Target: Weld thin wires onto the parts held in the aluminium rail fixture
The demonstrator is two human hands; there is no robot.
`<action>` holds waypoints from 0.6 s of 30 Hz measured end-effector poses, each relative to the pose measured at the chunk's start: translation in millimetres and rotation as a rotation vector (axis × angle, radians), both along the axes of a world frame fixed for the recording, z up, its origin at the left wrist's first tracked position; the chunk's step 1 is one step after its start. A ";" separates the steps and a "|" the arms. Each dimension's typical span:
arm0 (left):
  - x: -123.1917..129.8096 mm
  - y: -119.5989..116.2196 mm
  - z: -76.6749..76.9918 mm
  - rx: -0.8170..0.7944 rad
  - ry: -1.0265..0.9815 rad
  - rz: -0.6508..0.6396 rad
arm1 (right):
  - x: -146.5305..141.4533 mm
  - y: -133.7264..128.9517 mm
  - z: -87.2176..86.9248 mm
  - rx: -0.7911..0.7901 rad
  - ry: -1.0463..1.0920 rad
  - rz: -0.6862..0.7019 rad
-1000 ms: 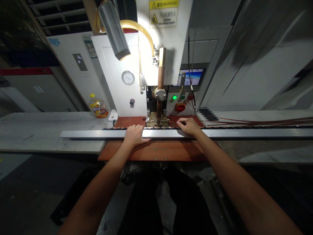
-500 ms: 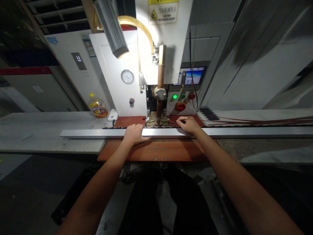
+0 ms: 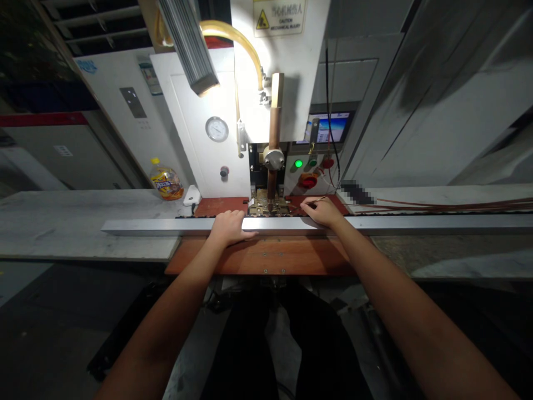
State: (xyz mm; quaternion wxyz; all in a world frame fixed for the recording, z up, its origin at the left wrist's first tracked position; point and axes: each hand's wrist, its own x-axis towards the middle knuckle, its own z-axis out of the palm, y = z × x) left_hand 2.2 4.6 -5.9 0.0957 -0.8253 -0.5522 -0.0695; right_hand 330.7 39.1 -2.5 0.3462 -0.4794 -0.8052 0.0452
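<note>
A long silver metal bar (image 3: 277, 224) lies across the bench in front of a machine with a copper-coloured upright rod (image 3: 275, 122). My left hand (image 3: 227, 228) is closed over the bar, its fingers on the far side and the thumb along the near side. Farther right, my right hand (image 3: 321, 211) rests at the bar and pinches a thin brown wire-like stick (image 3: 319, 199). Between the hands, the rod's lower tip meets a small brass-coloured fixture (image 3: 263, 203) just behind the bar. A dark strip runs along the bar's back edge; its details are too small to tell.
A yellow-capped bottle (image 3: 166, 180) and a white device (image 3: 192, 195) stand at the back left. Several thin brown rods (image 3: 449, 206) lie at the right. A lamp (image 3: 189, 47) hangs above. Buttons, one lit green (image 3: 298, 164), sit below a screen (image 3: 333, 128).
The view has shifted very slightly. Both hands and the bar stay in nearly the same place, with the same grips.
</note>
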 end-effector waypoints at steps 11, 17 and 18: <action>-0.4 2.7 -0.1 -0.003 0.003 0.001 | 0.0 3.0 -0.3 -0.009 0.005 0.011; -1.6 6.4 -1.7 -0.020 -0.010 0.000 | 1.8 8.5 -2.4 -0.011 0.037 -0.003; -1.8 6.9 -1.8 -0.021 -0.012 -0.001 | 2.4 9.8 -2.6 -0.012 0.050 -0.008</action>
